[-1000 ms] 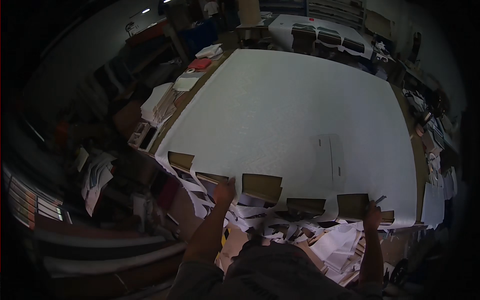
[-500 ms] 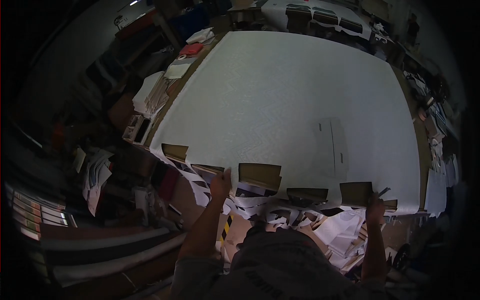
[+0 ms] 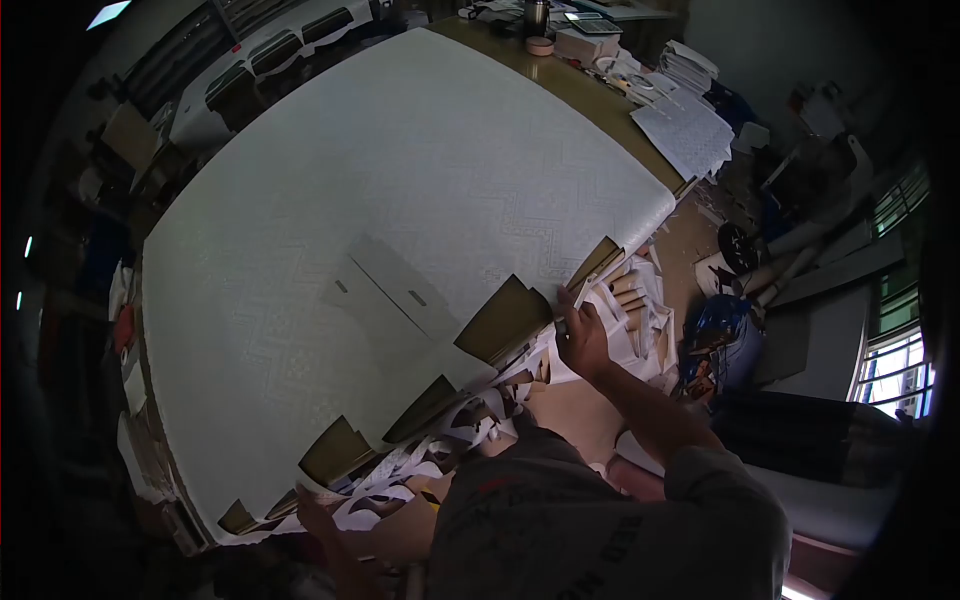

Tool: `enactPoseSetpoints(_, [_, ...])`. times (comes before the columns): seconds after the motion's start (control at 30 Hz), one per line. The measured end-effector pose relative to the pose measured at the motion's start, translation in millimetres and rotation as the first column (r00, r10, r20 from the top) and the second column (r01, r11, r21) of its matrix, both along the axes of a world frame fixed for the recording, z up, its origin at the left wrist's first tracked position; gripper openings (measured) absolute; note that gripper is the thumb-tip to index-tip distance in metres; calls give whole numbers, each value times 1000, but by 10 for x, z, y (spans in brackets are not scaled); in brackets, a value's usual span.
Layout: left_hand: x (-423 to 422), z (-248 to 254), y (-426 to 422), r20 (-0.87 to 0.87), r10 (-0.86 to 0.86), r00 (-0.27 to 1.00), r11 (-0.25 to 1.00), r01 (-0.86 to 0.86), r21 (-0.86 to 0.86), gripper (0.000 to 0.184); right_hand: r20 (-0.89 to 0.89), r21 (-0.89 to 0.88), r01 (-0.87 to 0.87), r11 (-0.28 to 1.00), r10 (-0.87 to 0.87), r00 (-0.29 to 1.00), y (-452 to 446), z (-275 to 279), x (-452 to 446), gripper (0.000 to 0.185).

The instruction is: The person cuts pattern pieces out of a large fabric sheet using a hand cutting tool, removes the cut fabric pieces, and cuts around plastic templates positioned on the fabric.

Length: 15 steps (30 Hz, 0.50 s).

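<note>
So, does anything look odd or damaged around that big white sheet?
Yes: the large white patterned sheet has angular gaps along its near edge, baring a brown surface, and loose white scraps lie heaped below, so that side looks ragged.

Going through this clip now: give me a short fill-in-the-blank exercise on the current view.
1. The barred window is nearer to the person's ____ hand than to the other hand.
2. On the pale sheet, ____ short dark marks flank a long thin line.
3. Of the sheet's edges, the brown gaps line the one ____ (nearest/farthest) the person's body.

Missing words: right; two; nearest.
</note>
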<state>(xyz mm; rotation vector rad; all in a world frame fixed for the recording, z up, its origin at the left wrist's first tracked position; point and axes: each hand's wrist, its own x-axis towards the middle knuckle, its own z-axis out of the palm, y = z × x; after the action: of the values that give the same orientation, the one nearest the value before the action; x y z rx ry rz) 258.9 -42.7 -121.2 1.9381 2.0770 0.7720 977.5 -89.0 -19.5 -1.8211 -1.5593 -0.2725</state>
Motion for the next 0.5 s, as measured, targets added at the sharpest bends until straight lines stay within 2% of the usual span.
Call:
enactPoseSetpoints(0.03, [273, 283, 58, 237, 264, 935, 954, -217, -208, 70, 4, 45, -25, 999, 25, 1000, -33, 5, 23, 56])
enactPoseSetpoints(0.07, [497, 523, 84, 395, 534, 748, 823, -355, -443, 68, -86, 3, -34, 999, 34, 996, -101, 16, 24, 58])
enactPoseSetpoints(0.1, [417, 466, 77, 385, 542, 747, 819, -366, -442, 68, -127, -23, -14, 1000, 11, 992, -157, -3, 39, 50])
enactPoseSetpoints(0.13, [277, 311, 98, 350, 489, 799, 844, -331, -422, 68, -166, -50, 2, 999, -11, 986, -199, -23, 64, 41])
enactPoseSetpoints(0.2, [195, 103, 0, 335, 424, 842, 885, -305, -352, 64, -176, -19, 29, 999, -32, 984, -234, -25, 140, 43])
enactPoseSetpoints(0.27, [480, 234, -51, 414, 452, 790, 890, -367, -271, 57, -173, 47, 42, 998, -33, 984, -205, -26, 215, 43])
enactPoseSetpoints(0.3, [545, 278, -103, 400, 473, 785, 879, -396, -263, 57, -167, 66, 35, 997, -23, 986, -173, -21, 253, 43])
enactPoseSetpoints(0.37, [549, 194, -187, 419, 401, 814, 916, -352, -193, 54, -163, 76, 5, 997, 8, 987, -92, 111, 273, 43])
enactPoseSetpoints(0.4, [415, -57, -277, 405, 423, 811, 906, -378, -188, 54, -211, 76, -7, 997, 23, 977, -55, 112, 260, 41])
enactPoseSetpoints(0.43, [312, -313, -401, 272, 354, 895, 930, -305, -207, 52, -260, 74, -23, 997, 42, 965, -9, 104, 233, 40])
enactPoseSetpoints(0.47, [195, -424, -568, 136, 275, 952, 941, -237, -243, 50, -229, 107, -75, 991, 98, 968, 47, 157, 192, 36])
enactPoseSetpoints(0.5, [443, -165, -670, 95, 244, 965, 891, -184, -415, 44, -245, 106, -112, 988, 135, 960, 95, 213, 123, 36])
